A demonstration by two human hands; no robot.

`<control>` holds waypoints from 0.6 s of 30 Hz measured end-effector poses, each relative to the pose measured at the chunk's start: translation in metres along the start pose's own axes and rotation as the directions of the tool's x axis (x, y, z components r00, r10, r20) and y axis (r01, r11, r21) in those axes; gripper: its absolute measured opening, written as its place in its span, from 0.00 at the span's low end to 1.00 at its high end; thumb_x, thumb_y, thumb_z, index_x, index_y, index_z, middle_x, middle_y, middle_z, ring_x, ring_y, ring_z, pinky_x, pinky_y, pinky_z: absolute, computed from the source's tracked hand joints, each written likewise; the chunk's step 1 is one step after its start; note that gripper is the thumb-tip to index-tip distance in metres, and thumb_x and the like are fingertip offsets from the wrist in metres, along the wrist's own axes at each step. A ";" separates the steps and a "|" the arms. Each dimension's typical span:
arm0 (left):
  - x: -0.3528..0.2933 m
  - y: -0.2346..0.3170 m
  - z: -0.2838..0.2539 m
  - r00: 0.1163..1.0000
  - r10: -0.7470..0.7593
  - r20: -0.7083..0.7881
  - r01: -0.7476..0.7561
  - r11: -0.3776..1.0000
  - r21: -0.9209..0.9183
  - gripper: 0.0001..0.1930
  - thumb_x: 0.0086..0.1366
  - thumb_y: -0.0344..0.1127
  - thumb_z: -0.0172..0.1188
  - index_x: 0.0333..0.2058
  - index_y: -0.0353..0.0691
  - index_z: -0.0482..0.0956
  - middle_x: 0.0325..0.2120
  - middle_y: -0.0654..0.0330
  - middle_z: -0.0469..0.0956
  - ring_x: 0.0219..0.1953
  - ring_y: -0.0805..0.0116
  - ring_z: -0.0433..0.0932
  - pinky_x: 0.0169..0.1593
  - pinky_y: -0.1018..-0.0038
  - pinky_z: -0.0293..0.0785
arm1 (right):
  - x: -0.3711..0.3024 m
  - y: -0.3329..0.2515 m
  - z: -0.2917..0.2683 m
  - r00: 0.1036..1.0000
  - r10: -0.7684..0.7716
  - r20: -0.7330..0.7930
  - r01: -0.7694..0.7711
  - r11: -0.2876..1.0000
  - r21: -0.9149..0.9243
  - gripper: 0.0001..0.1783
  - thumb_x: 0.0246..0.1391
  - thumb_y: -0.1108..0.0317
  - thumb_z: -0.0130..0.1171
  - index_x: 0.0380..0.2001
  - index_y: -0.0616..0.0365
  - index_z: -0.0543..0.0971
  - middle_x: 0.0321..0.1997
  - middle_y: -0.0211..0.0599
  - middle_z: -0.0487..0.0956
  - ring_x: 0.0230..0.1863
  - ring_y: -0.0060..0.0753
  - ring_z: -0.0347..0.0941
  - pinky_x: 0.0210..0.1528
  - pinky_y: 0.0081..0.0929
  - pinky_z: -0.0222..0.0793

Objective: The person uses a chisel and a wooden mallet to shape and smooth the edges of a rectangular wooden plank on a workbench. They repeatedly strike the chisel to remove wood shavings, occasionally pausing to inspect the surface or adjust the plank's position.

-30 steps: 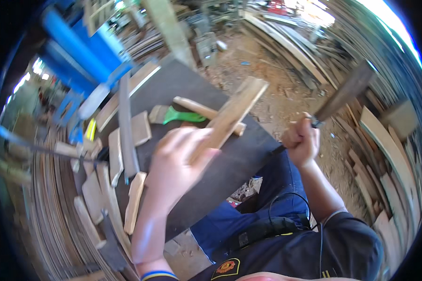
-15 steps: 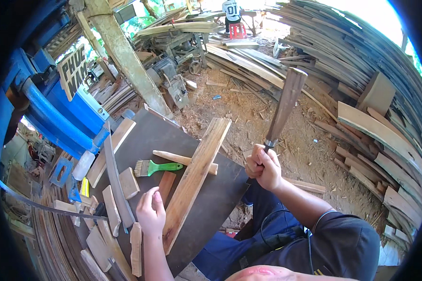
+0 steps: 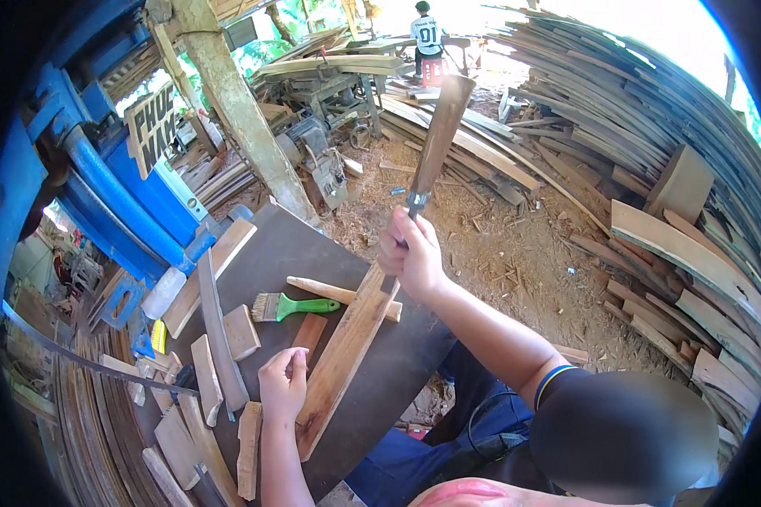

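Note:
My right hand (image 3: 412, 253) is closed around the upper blade of a chisel (image 3: 440, 139). Its long brown wooden handle points up, and the flat blade shows below my fist, in front of the far end of a wooden plank (image 3: 340, 372). Whether the tip touches the plank I cannot tell. My left hand (image 3: 282, 384) is curled closed beside the plank's left edge, with nothing visible in it. Just beyond it lies a short reddish-brown wood piece (image 3: 309, 331). A green-handled brush (image 3: 300, 308) and a tapered stick (image 3: 325, 289), partly under the plank, lie farther off.
The dark worktop (image 3: 271, 232) carries several wood offcuts (image 3: 207, 372) on its left. A blue machine (image 3: 118, 211) with a white roller-shaped part (image 3: 163, 291) stands there. Stacked boards (image 3: 600, 93) line the right side. A person (image 3: 426, 38) sits far off.
My right hand has swung left and upward with the chisel, bringing the blade over the plank's far end. My left hand has hardly moved. The whole view has shifted slightly.

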State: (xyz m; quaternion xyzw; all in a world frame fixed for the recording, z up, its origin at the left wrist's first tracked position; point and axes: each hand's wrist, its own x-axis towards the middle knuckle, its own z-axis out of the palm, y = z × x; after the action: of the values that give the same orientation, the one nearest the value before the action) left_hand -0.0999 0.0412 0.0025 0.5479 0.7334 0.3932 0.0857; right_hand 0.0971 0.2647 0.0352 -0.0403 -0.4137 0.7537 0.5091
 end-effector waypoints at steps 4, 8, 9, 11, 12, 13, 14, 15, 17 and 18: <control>0.001 0.002 -0.001 0.999 -0.008 0.034 0.009 1.000 -0.029 0.13 0.71 0.36 0.55 0.38 0.32 0.84 0.30 0.53 0.84 0.27 0.67 0.82 0.34 0.72 0.77 | 0.011 0.013 -0.006 0.983 -0.008 -0.181 0.017 0.999 0.050 0.22 0.69 0.48 0.49 0.24 0.44 0.61 0.15 0.19 0.54 0.14 0.16 0.45 0.16 0.22 0.39; -0.001 0.002 -0.002 0.999 -0.025 0.043 0.027 0.998 -0.048 0.12 0.71 0.36 0.56 0.37 0.33 0.84 0.29 0.53 0.84 0.26 0.67 0.81 0.33 0.72 0.75 | 0.013 0.025 -0.027 0.946 -0.029 -0.322 0.063 0.993 0.095 0.24 0.67 0.45 0.51 0.23 0.45 0.61 0.15 0.20 0.53 0.13 0.18 0.46 0.15 0.23 0.39; -0.003 -0.001 -0.003 0.998 -0.041 0.050 0.043 0.998 -0.044 0.12 0.71 0.36 0.56 0.37 0.33 0.84 0.29 0.53 0.84 0.26 0.67 0.80 0.33 0.72 0.75 | 0.013 0.026 -0.027 0.936 -0.005 -0.352 0.049 0.992 0.116 0.24 0.67 0.45 0.51 0.23 0.45 0.61 0.15 0.20 0.54 0.13 0.18 0.46 0.15 0.23 0.39; -0.002 -0.011 0.002 1.000 -0.009 0.030 0.011 0.998 -0.059 0.11 0.70 0.35 0.57 0.36 0.32 0.84 0.26 0.53 0.82 0.24 0.70 0.78 0.30 0.73 0.72 | 0.012 0.024 -0.026 0.904 0.051 -0.423 0.016 0.988 0.154 0.24 0.67 0.45 0.51 0.22 0.45 0.61 0.14 0.21 0.54 0.13 0.18 0.46 0.15 0.23 0.39; -0.001 -0.012 0.004 1.000 -0.001 0.027 0.003 0.997 -0.077 0.11 0.70 0.35 0.57 0.35 0.32 0.84 0.26 0.53 0.82 0.24 0.70 0.78 0.30 0.73 0.72 | 0.013 0.024 -0.029 0.907 0.023 -0.420 0.025 0.994 0.107 0.24 0.67 0.44 0.52 0.23 0.45 0.61 0.15 0.21 0.54 0.13 0.19 0.46 0.16 0.23 0.40; 0.000 -0.012 0.006 1.000 0.010 0.026 -0.008 0.996 -0.085 0.11 0.70 0.35 0.57 0.35 0.32 0.84 0.25 0.54 0.82 0.24 0.70 0.78 0.30 0.74 0.72 | 0.017 0.021 -0.035 0.909 -0.006 -0.416 0.038 0.997 0.068 0.24 0.67 0.44 0.52 0.23 0.45 0.61 0.15 0.21 0.54 0.13 0.19 0.46 0.16 0.23 0.40; 0.000 -0.010 0.004 0.999 -0.020 0.039 0.023 0.996 -0.087 0.12 0.71 0.35 0.57 0.36 0.32 0.84 0.24 0.56 0.81 0.25 0.72 0.77 0.31 0.75 0.72 | 0.024 0.019 -0.043 0.911 -0.029 -0.412 0.048 0.998 0.037 0.23 0.66 0.45 0.53 0.25 0.46 0.61 0.15 0.22 0.55 0.13 0.19 0.47 0.15 0.23 0.41; 0.001 -0.008 0.003 0.998 -0.038 0.047 0.042 0.995 -0.094 0.12 0.71 0.35 0.57 0.36 0.31 0.84 0.23 0.58 0.80 0.26 0.75 0.77 0.32 0.76 0.71 | 0.030 0.014 -0.043 0.914 -0.063 -0.400 0.069 0.998 0.001 0.23 0.66 0.45 0.54 0.27 0.47 0.61 0.16 0.23 0.56 0.13 0.19 0.49 0.15 0.23 0.42; 0.001 -0.007 0.002 0.999 -0.023 0.038 0.026 0.996 -0.089 0.13 0.72 0.36 0.57 0.36 0.32 0.84 0.23 0.58 0.80 0.25 0.74 0.77 0.31 0.75 0.71 | 0.036 0.007 -0.036 0.875 -0.102 -0.473 0.088 0.995 -0.052 0.22 0.67 0.47 0.53 0.26 0.47 0.61 0.16 0.22 0.56 0.13 0.18 0.49 0.15 0.23 0.41; 0.001 -0.008 0.003 0.999 -0.025 0.035 0.028 0.995 -0.095 0.13 0.71 0.36 0.57 0.35 0.32 0.84 0.22 0.57 0.80 0.23 0.74 0.77 0.30 0.75 0.71 | 0.036 0.009 -0.036 0.882 -0.104 -0.460 0.079 0.994 -0.074 0.21 0.68 0.49 0.51 0.26 0.47 0.60 0.15 0.22 0.56 0.13 0.18 0.48 0.15 0.24 0.41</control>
State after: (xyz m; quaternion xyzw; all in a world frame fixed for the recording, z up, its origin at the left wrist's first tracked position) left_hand -0.1042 0.0431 -0.0044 0.5399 0.7195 0.4174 0.1292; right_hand 0.0907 0.3132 0.0191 -0.2131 -0.3016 0.6860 0.6269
